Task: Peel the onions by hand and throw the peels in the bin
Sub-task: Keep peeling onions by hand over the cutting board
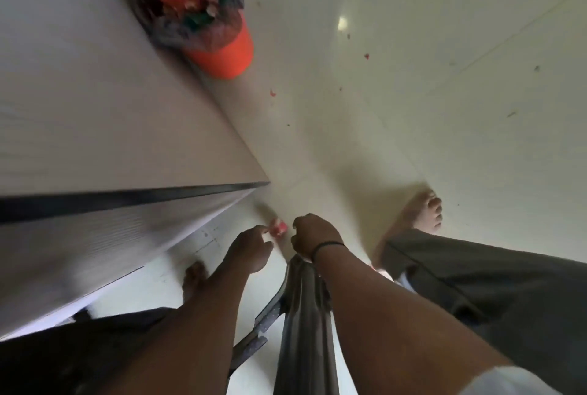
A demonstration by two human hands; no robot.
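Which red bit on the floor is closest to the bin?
The scrap just below the orange bin. The other red bit lies farther right on the floor.

The person's forearms are bare. A thin black band (327, 245) circles the right wrist, just behind the right hand (313, 234); the left hand (251, 248) wears nothing. A white sleeve edge (540, 382) shows at the right upper arm. The legs wear loose olive-grey trousers (476, 283) with wide hems, and both feet (428, 210) are bare.
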